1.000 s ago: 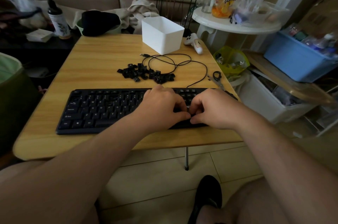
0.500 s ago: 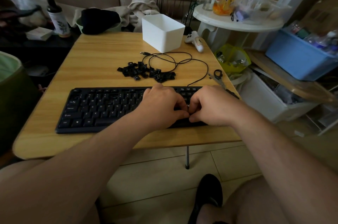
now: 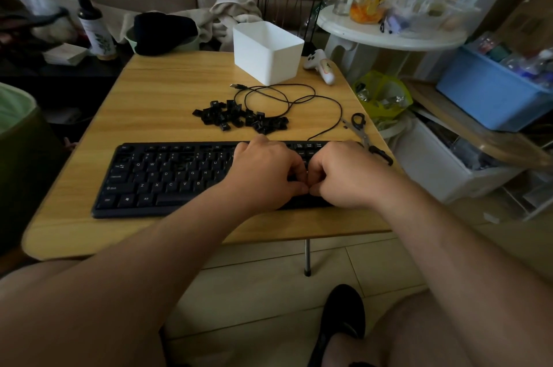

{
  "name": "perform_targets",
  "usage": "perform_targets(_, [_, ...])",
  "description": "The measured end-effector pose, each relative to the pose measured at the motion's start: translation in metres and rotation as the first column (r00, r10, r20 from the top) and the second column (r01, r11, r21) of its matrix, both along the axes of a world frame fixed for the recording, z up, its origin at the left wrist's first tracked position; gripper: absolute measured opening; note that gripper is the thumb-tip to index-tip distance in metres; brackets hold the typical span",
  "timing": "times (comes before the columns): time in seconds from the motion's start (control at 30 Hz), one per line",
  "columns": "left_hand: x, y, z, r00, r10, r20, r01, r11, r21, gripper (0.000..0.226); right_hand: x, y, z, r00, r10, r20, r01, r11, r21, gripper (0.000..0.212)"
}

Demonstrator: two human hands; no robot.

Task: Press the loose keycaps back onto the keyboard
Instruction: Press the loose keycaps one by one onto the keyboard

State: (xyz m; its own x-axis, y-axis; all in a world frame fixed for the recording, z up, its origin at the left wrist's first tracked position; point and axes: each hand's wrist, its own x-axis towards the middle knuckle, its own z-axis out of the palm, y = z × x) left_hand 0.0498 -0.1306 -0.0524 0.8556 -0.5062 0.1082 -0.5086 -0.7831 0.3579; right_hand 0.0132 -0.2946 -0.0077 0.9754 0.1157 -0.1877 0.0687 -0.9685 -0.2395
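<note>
- A black keyboard (image 3: 167, 178) lies along the near edge of the wooden counter (image 3: 167, 91), its left half showing lettered keys.
- A heap of loose keycaps (image 3: 239, 119) sits on the counter just behind the keyboard, beside a coiled black cable (image 3: 287, 100).
- The left hand (image 3: 263, 175) rests on the keyboard's right half, fingers curled down; whether its grip pinches a keycap I cannot tell.
- The right hand (image 3: 347, 176) touches it thumb to thumb, knuckles bent over the keys; its grip is hidden too.
- A white bin (image 3: 266, 52) stands at the back; scissors (image 3: 363, 134) lie near the right edge.
</note>
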Motion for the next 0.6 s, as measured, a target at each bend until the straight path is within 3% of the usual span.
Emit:
perform_targets(0.17, [0.001, 0.002, 0.002, 1.0, 0.0, -0.012, 0.0, 1.0, -0.013, 0.014, 0.0, -0.001, -0.003, 1.0, 0.012, 0.001, -0.012, 1.0, -0.008, 0.017])
perform_targets(0.27, [0.012, 0.013, 0.007, 0.999, 0.031, -0.012, -0.031, 0.999, -0.038, 0.009, 0.001, -0.012, -0.001, 0.997, -0.07, 0.038, 0.064, 0.989, 0.137, 0.008])
perform_targets(0.37, [0.024, 0.026, 0.013, 0.995, 0.1, -0.019, -0.101, 0.987, -0.128, 0.007, 0.003, -0.015, -0.002, 0.985, -0.146, 0.09, 0.12, 0.961, 0.248, 0.012])
perform_targets(0.6, [0.024, 0.026, 0.009, 0.995, 0.088, -0.037, -0.091, 0.99, -0.105, 0.003, 0.0, -0.016, -0.005, 0.999, 0.007, -0.033, -0.003, 0.993, 0.115, 0.014])
